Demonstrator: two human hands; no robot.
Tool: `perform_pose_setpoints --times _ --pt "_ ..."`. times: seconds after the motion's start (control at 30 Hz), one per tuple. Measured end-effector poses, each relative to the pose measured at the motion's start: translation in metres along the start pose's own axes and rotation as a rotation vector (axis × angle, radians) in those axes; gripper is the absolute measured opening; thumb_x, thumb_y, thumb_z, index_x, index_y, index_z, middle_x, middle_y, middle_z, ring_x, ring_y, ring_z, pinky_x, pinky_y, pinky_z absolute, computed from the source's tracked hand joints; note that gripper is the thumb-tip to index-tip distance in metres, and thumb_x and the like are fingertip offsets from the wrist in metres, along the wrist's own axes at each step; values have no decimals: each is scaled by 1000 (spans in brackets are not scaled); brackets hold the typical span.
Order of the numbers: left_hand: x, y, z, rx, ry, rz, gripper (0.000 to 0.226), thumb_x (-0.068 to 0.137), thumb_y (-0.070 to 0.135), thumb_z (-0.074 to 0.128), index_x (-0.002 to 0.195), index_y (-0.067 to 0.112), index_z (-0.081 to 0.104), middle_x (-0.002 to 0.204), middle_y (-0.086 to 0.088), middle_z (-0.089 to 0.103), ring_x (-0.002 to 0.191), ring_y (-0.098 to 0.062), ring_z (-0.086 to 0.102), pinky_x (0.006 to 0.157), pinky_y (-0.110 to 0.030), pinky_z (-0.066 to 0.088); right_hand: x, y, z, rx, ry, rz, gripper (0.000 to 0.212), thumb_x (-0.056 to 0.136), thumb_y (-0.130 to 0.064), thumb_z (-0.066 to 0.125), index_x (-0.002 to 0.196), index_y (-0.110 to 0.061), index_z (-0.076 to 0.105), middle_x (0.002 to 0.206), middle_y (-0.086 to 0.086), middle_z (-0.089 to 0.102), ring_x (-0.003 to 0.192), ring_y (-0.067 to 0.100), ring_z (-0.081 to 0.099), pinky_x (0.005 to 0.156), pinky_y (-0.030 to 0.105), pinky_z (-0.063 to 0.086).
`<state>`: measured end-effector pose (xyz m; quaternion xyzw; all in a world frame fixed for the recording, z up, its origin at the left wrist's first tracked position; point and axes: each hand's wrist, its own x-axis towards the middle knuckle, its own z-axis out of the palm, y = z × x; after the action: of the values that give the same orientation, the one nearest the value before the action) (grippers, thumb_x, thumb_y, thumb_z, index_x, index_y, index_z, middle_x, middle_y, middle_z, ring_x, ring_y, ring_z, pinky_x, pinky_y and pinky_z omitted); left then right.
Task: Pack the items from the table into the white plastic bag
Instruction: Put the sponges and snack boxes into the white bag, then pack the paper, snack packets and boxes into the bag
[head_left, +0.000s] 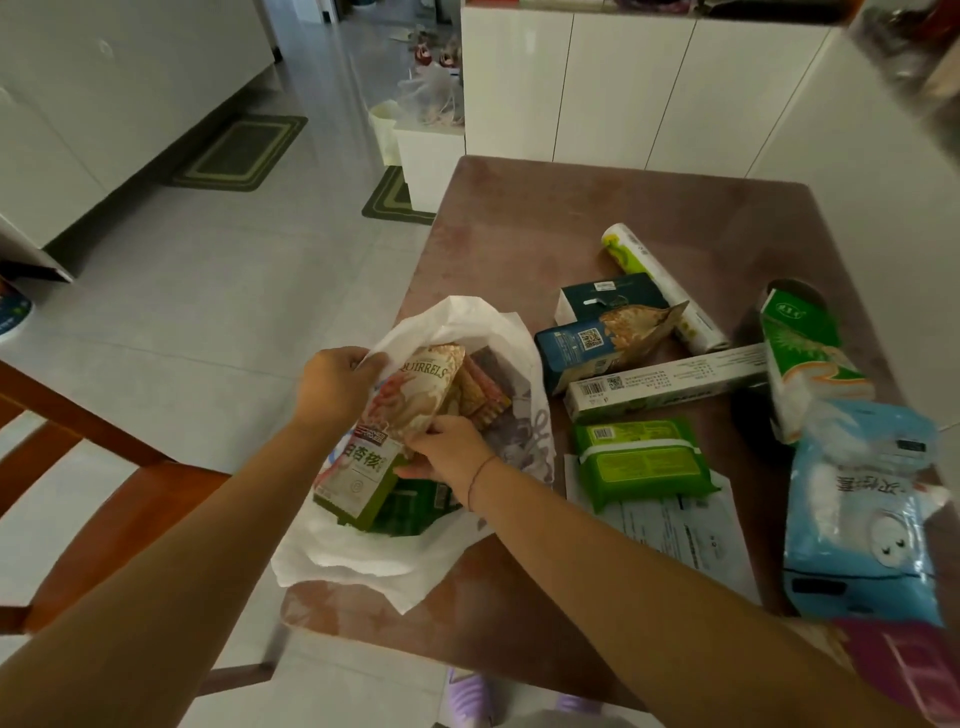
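The white plastic bag (363, 558) lies open at the table's left edge. My left hand (335, 384) pinches its rim and holds it open. My right hand (447, 449) grips a beige snack pouch (423, 389) that sits in the bag's mouth. Inside the bag lie a green-and-white snack pack (358, 480) and several reddish sachets (483, 389). On the table to the right lie a blue pouch (597, 348), a dark green box (608, 299), a roll (660, 283), a long white box (670, 387), a green wipes pack (641, 462), a green tissue pack (802, 364) and a light blue bag (860, 514).
The brown table (571, 208) stands against white cabinets (623, 88). A paper sheet (675, 535) lies under the wipes pack. A wooden chair (104, 483) stands to the left over tiled floor. A purple thing (904, 665) sits at the table's near right corner.
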<state>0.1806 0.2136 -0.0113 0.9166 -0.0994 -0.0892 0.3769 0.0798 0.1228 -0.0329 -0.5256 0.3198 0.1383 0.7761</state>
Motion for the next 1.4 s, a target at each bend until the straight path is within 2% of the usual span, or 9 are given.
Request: perform_pose_setpoints --times 0.23,0.33,0.43,0.7,0.87,1.0,1.13,1.3,1.4 --pt "-2 -11 -2 -40 -1 -19 30 93 29 54 88 5 72 77 -14 70 62 -26 63 60 -30 52 -38 6 -133 -816 492 -687 24 82 -4 58 103 -14 64 105 6 65 100 19 59 90 33 50" --pt "-5 -10 1 -27 -13 -6 30 93 30 52 97 8 71 80 -9 70 62 -20 64 54 -23 49 -43 27 -206 -1372 394 -349 77 73 -14 66 142 -19 31 151 7 29 140 29 23 115 41 19" --pt "-7 -11 2 2 -15 -11 30 93 31 51 99 8 70 82 -9 70 63 -21 64 53 -21 46 -36 47 -238 -1677 340 -162 99 76 -21 66 148 -31 -1 159 -4 -3 146 27 -2 117 45 1" --pt "-13 -20 -5 143 -22 -96 28 89 31 55 80 7 64 72 -11 66 55 -18 59 50 -21 43 -20 47 -242 -1555 446 -448 79 55 -23 83 128 -10 54 126 20 60 110 44 58 95 52 45" --pt "-18 -18 -3 127 -20 -109 27 89 29 52 73 8 61 63 -6 60 51 -16 55 48 -19 39 -43 24 -221 -1243 616 -513 55 76 -21 71 127 -15 54 116 14 66 103 34 61 80 30 45" --pt "-18 -16 -3 146 -16 -90 27 89 30 53 70 12 59 63 -6 59 52 -16 55 49 -20 40 -81 -7 -180 -739 807 -653 27 78 -26 71 96 -10 61 81 11 65 74 26 62 63 25 42" --pt "-19 -14 -2 149 -15 -85 25 90 30 53 77 10 61 62 -3 58 51 -14 56 48 -20 39 -91 -34 -128 -237 597 -613 11 81 -24 68 86 -16 63 77 -5 65 70 5 63 51 13 51" --pt "-21 -12 -2 110 -12 -81 21 91 29 54 84 10 61 70 -5 61 54 -13 57 47 -19 39 -43 -19 -65 -205 465 -449 22 81 -25 67 96 -9 66 84 4 68 69 11 63 51 14 48" --pt "-20 -14 -3 82 -8 -84 20 91 28 54 84 11 60 67 -2 59 55 -12 58 48 -19 40 -23 -3 -44 -416 566 -367 40 86 -36 58 115 -8 54 103 9 61 89 24 59 72 25 45"
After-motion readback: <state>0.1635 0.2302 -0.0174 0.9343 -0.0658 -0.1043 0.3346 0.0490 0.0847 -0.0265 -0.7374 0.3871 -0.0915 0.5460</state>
